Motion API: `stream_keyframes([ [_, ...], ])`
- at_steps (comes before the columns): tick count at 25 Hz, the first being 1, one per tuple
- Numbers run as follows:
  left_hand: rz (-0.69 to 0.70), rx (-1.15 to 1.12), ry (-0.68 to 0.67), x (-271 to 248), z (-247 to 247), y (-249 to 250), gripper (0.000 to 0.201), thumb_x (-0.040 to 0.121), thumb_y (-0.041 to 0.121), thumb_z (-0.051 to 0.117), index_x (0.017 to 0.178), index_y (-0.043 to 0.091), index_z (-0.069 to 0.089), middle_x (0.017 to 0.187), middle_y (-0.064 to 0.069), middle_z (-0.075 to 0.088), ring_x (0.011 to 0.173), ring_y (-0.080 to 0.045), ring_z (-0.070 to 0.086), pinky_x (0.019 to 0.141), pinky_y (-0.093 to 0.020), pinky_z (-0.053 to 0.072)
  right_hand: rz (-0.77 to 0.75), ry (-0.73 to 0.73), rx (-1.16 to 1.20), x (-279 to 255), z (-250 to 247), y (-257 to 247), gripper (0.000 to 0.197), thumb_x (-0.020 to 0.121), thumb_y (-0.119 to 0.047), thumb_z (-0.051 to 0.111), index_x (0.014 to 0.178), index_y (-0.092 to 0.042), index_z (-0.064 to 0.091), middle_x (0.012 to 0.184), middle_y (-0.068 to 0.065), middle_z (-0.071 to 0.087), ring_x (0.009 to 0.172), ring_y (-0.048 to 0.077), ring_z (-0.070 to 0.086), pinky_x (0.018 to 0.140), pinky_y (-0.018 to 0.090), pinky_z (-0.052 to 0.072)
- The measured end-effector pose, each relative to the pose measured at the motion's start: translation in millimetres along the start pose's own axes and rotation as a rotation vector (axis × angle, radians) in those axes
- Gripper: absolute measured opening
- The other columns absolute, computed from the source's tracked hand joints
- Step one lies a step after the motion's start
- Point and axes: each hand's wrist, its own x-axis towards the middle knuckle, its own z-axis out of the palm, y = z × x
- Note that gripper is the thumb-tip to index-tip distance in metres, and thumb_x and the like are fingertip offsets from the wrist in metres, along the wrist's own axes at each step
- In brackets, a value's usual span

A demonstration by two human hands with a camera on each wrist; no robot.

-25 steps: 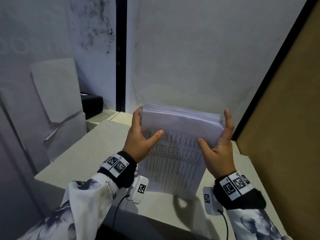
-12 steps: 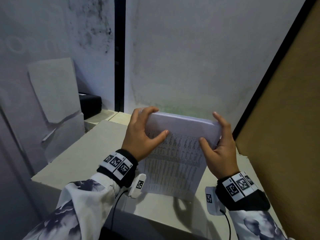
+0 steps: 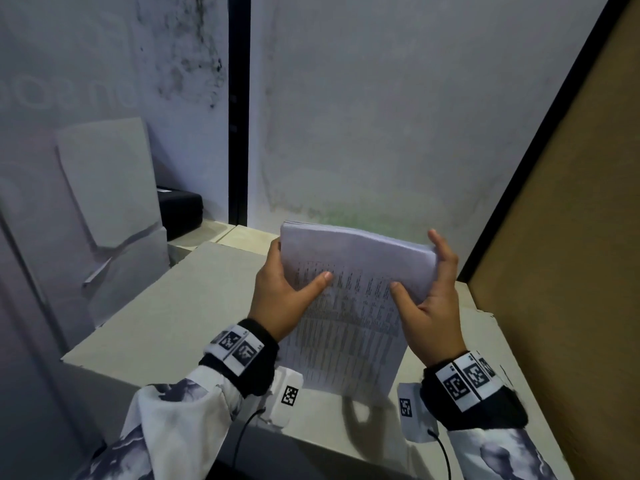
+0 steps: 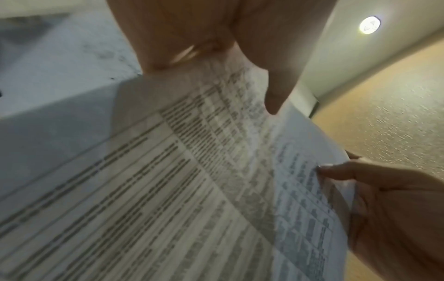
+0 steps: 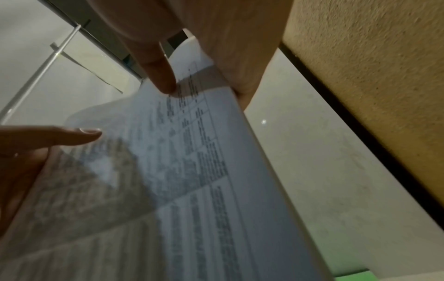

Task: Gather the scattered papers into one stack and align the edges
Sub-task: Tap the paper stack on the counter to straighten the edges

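A thick stack of printed papers stands nearly upright over the pale table, with its lower edge close to the surface. My left hand grips the stack's left side, thumb on the printed front, fingers behind. On the other side my right hand holds the right edge, thumb on the front, fingers up along the side. The left wrist view shows the table-filled top sheet under my left thumb. In the right wrist view the sheet is pinched by my right thumb.
A grey wall stands just behind the table. A tan panel closes off the right side. At the far left there is a black case and a leaning grey board.
The stack came down with both hands' fingers curled over its top edge, then rose again. Now the fingers are back along the sides and the top edge is free.
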Motion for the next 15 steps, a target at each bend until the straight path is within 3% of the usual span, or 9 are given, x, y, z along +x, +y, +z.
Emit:
stream_keyframes([
  [3, 0.021, -0.021, -0.036, 1.3, 5.3, -2.7, 0.055, 0.085, 0.016, 0.080, 0.129, 0.027, 0.048, 0.117, 0.017, 0.063, 0.108, 0.006, 0.063, 0.088, -0.021, 0.060, 0.093, 0.013, 0.216, 2.0, 2.7, 6.9, 0.088, 0.088, 0.002, 0.066, 0.150, -0.040, 0.019, 0.120, -0.006, 0.055, 0.103, 0.015, 0.068, 0.079, 0.035, 0.063],
  [5, -0.030, -0.050, -0.013, 2.6, 0.1, -16.9, 0.044, 0.088, 0.016, 0.076, 0.123, 0.028, 0.053, 0.115, 0.013, 0.067, 0.107, -0.002, 0.067, 0.088, -0.028, 0.060, 0.242, 0.056, 0.333, 1.5, 0.4, 24.1, 0.072, 0.087, 0.006, 0.065, 0.145, -0.026, 0.036, 0.112, 0.003, 0.067, 0.103, 0.024, 0.071, 0.082, 0.040, 0.062],
  [8, -0.234, -0.112, -0.066, -21.1, -3.7, -50.4, 0.030, 0.093, 0.021, 0.071, 0.120, 0.028, 0.059, 0.116, 0.004, 0.072, 0.107, -0.013, 0.071, 0.093, -0.045, 0.060, 0.461, -0.032, 0.329, -28.8, 11.0, 58.7, 0.037, 0.087, 0.009, 0.061, 0.114, -0.015, 0.065, 0.107, 0.005, 0.078, 0.109, 0.037, 0.069, 0.084, 0.045, 0.061],
  [10, -0.285, -0.108, -0.073, -40.2, -1.1, -65.0, 0.031, 0.093, 0.026, 0.069, 0.123, 0.023, 0.059, 0.119, 0.001, 0.072, 0.111, -0.020, 0.070, 0.094, -0.050, 0.059, 0.541, -0.033, 0.339, -48.8, 21.2, 66.2, 0.029, 0.090, 0.003, 0.059, 0.110, -0.016, 0.067, 0.108, 0.006, 0.077, 0.109, 0.037, 0.068, 0.082, 0.041, 0.058],
  [12, -0.262, -0.087, -0.059, -39.7, -0.1, -64.3, 0.034, 0.091, 0.034, 0.066, 0.122, 0.022, 0.057, 0.118, -0.001, 0.070, 0.110, -0.020, 0.069, 0.093, -0.049, 0.060, 0.521, -0.008, 0.329, -48.6, 25.3, 63.9, 0.027, 0.093, 0.000, 0.056, 0.109, -0.019, 0.066, 0.110, 0.006, 0.074, 0.108, 0.031, 0.067, 0.082, 0.039, 0.054],
  [15, -0.224, -0.102, -0.072, -21.0, -4.2, -52.5, 0.023, 0.096, 0.025, 0.064, 0.115, 0.034, 0.055, 0.115, 0.001, 0.068, 0.107, -0.016, 0.066, 0.088, -0.040, 0.059, 0.494, -0.034, 0.395, -35.5, 21.5, 56.4, 0.028, 0.096, -0.001, 0.053, 0.114, -0.020, 0.064, 0.111, 0.003, 0.075, 0.103, 0.022, 0.072, 0.080, 0.037, 0.058],
])
